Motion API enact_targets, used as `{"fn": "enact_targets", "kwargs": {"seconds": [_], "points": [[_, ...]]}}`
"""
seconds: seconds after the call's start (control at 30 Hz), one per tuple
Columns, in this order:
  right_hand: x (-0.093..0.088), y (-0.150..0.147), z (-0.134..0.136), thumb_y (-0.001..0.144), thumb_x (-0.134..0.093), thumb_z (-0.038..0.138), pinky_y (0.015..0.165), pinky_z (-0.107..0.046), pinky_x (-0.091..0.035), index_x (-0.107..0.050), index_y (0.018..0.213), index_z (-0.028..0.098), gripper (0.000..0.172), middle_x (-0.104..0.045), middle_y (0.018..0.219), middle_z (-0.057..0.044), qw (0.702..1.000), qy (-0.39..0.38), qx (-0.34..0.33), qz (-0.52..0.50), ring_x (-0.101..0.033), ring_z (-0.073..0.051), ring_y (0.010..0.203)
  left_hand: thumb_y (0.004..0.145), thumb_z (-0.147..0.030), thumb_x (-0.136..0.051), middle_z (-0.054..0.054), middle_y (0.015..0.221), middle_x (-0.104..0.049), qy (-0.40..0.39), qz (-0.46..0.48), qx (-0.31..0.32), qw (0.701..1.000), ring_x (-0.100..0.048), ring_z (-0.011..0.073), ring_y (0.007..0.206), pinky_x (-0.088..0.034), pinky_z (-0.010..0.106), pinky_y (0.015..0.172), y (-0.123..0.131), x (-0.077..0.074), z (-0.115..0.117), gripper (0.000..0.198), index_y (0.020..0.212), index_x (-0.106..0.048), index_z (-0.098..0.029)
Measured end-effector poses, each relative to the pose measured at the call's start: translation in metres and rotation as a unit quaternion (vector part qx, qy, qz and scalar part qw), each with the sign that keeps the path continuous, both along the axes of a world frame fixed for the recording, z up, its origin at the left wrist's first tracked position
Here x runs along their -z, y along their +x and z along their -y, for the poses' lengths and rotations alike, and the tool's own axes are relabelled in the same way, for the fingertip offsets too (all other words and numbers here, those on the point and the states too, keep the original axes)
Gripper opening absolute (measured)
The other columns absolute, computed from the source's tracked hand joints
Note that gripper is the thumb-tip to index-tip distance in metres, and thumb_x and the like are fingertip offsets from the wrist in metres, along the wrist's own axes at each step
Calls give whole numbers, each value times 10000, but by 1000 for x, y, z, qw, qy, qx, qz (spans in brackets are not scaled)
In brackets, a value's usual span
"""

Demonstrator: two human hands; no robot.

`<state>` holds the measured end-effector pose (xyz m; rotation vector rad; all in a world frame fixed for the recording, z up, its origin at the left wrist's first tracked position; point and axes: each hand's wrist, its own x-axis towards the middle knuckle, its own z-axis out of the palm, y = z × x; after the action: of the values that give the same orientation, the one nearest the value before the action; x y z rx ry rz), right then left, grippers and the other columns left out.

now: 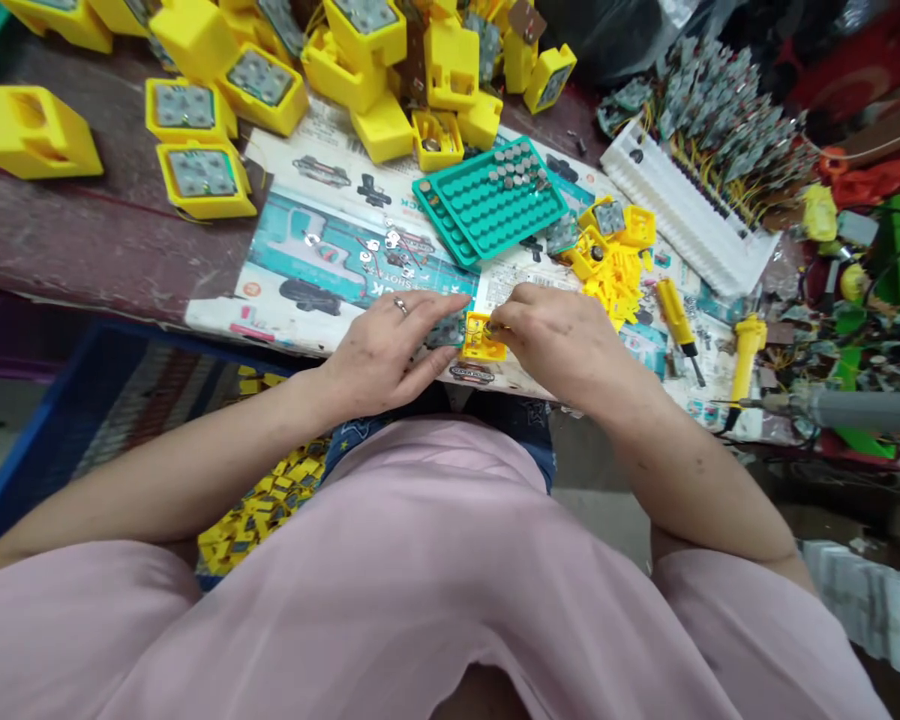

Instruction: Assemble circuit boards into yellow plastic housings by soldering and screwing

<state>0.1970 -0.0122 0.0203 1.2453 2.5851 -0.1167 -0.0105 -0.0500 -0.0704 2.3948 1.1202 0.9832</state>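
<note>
At the table's front edge lies a small open yellow plastic case (483, 340), its hollow side facing up, with thin wires inside. My left hand (390, 350), a ring on one finger, holds a grey and green circuit board (446, 330) between thumb and fingers, right against the case's left side. On the case's right side, my right hand (562, 335) is closed in a pinch at the rim. Whatever sits between those fingertips is hidden. Just beyond the hands stands a teal tray (487, 215) with round metal button-like pieces in its far corner.
Yellow housings with grey boards (202, 172) pile up at the back left. Small yellow parts (615, 280), a yellow screwdriver (675, 315) and a soldering iron (832, 410) lie to the right. A white rack (690, 210) holds wired boards. A blue crate (37, 460) stands below left.
</note>
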Motion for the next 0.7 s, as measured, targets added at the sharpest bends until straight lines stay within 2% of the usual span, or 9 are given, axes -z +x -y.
{"fn": "enact_targets", "kwargs": {"seconds": [0.2,0.47,0.6,0.7], "points": [[1,3,0,929,-489,178,649,-316,-308,-759,1030,180,288,-710,939,-92,999,-8,24,-24,-596,-190,800,933,-313,-535,145,1249,-676,1,-5,14,1000,-642,273,1161,-529,428,981,1,1,-2,470,1364,-529,-126],[5,5,1,894,-553,204,600,-315,-287,-788,943,226,241,-723,932,-69,998,2,45,-45,-575,-185,761,931,-312,-518,142,1212,-693,6,-14,15,1000,-655,268,1118,-535,421,950,2,0,-3,440,1328,-562,-127],[4,-1,15,919,-529,161,536,-336,-202,-766,882,210,245,-729,993,-94,998,54,34,-24,-586,-218,860,935,-314,-513,125,1188,-702,7,-20,17,1000,-658,255,1110,-530,408,950,3,0,-2,429,1325,-555,-139],[7,-7,30,924,-496,99,514,-347,-236,-745,859,180,270,-738,970,-108,993,112,16,-25,-578,-221,848,937,-296,-521,130,1180,-703,14,-14,20,1000,-658,255,1109,-523,405,954,2,0,-2,422,1325,-546,-133]]}}
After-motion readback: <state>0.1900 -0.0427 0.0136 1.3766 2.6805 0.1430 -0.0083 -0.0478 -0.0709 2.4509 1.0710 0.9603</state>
